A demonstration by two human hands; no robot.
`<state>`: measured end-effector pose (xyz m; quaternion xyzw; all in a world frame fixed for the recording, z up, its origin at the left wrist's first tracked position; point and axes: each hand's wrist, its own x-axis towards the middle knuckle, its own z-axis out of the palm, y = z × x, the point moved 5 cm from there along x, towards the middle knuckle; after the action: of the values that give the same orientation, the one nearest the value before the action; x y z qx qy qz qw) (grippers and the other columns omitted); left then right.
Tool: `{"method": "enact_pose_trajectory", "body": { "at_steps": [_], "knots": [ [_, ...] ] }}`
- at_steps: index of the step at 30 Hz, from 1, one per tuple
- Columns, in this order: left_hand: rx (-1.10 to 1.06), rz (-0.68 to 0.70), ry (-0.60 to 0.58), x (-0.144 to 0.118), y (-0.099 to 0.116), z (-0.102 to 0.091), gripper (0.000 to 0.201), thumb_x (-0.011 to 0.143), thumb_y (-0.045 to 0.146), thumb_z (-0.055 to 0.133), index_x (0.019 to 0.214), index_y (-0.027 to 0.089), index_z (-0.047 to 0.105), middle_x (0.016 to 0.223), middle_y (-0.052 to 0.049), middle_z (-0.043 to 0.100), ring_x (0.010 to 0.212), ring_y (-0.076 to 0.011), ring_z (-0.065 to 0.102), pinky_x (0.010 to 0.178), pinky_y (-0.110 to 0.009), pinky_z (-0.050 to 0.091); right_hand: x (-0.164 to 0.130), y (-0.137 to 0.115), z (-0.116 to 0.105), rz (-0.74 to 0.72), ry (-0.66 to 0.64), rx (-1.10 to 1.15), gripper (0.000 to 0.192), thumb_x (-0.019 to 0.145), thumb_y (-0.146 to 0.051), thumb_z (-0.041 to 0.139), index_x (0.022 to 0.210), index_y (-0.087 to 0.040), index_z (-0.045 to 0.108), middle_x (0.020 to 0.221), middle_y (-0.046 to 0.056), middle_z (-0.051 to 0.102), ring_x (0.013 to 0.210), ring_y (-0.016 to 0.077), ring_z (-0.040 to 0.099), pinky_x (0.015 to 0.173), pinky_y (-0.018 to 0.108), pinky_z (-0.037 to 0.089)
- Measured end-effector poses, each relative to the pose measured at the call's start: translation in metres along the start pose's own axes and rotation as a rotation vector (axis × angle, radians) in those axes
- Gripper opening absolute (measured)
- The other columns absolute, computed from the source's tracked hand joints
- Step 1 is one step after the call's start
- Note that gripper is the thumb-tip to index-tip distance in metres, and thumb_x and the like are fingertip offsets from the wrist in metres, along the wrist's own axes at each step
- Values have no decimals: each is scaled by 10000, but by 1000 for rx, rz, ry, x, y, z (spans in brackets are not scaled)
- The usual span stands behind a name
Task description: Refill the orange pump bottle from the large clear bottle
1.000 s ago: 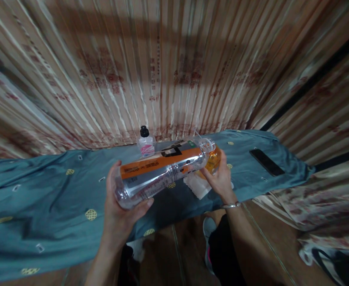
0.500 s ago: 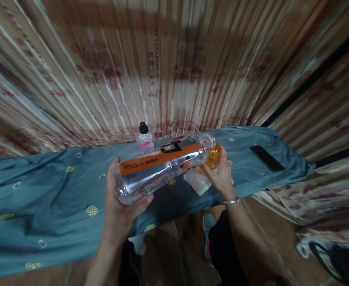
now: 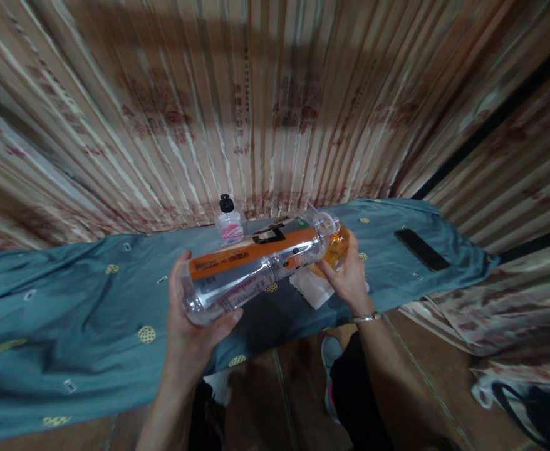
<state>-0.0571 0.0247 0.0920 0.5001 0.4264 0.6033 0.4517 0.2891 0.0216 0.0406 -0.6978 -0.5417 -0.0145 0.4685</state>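
Hardly anything's budged since last frame, left hand [image 3: 188,341] gripping the tilted clear bottle [image 3: 251,266] by its base, right hand [image 3: 352,280] curled round an amber container [image 3: 337,247] half-hidden behind the neck.

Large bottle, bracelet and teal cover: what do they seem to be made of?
Large bottle: probably thin, glossy plastic; its clear parts are see-through with bright highlights.
Bracelet: likely polished metal, silvery and shiny, though coated plastic is possible.
Teal cover: apparently soft printed fabric, since it wrinkles and drapes; the fibre can't be told.
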Motion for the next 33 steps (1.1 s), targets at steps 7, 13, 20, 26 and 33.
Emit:
{"method": "enact_pose_trajectory", "body": {
  "at_steps": [7, 13, 20, 26, 33],
  "knots": [
    [19, -15, -39, -1, -1, -2, 1182, 529, 196, 1057, 1570, 327, 512, 1449, -79, 684, 1368, -318, 674, 1109, -404, 615, 0, 3, 3, 10, -9, 17, 1061, 845, -835, 685, 1626, -187, 377, 1522, 232, 659, 1368, 418, 679, 1133, 614, 559],
    [79, -25, -60, 0, -3, -2, 1205, 565, 218, 1044, 1606, 289, 441, 1436, -107, 700, 1331, -322, 709, 1079, -427, 637, -1, 6, 5, 23, -6, 18, 1081, 830, -844, 687, 1620, -170, 386, 1538, 247, 644, 1377, 428, 675, 1139, 644, 551],
    [63, -15, -81, 0, -1, 1, 1177, 587, 211, 1033, 1598, 297, 436, 1409, -111, 717, 1327, -330, 711, 1047, -419, 654, -1, 8, 6, 29, 6, 10, 1107, 827, -877, 663, 1622, -155, 394, 1536, 260, 648, 1380, 433, 677, 1137, 645, 557],
    [59, -44, -49, 0, -3, -2, 1224, 540, 258, 1064, 1599, 314, 452, 1439, -106, 696, 1326, -347, 710, 1043, -417, 651, -2, 7, 6, 15, 22, 3, 1106, 827, -897, 647, 1619, -164, 405, 1512, 246, 669, 1351, 419, 699, 1126, 631, 572],
    [70, -14, -45, 0, -1, -2, 1226, 533, 293, 1072, 1604, 322, 476, 1471, -108, 675, 1354, -361, 692, 1049, -428, 651, -1, 8, 5, 9, 23, -2, 1108, 812, -889, 676, 1607, -162, 415, 1538, 258, 644, 1380, 435, 678, 1137, 652, 559]
  ]
}}
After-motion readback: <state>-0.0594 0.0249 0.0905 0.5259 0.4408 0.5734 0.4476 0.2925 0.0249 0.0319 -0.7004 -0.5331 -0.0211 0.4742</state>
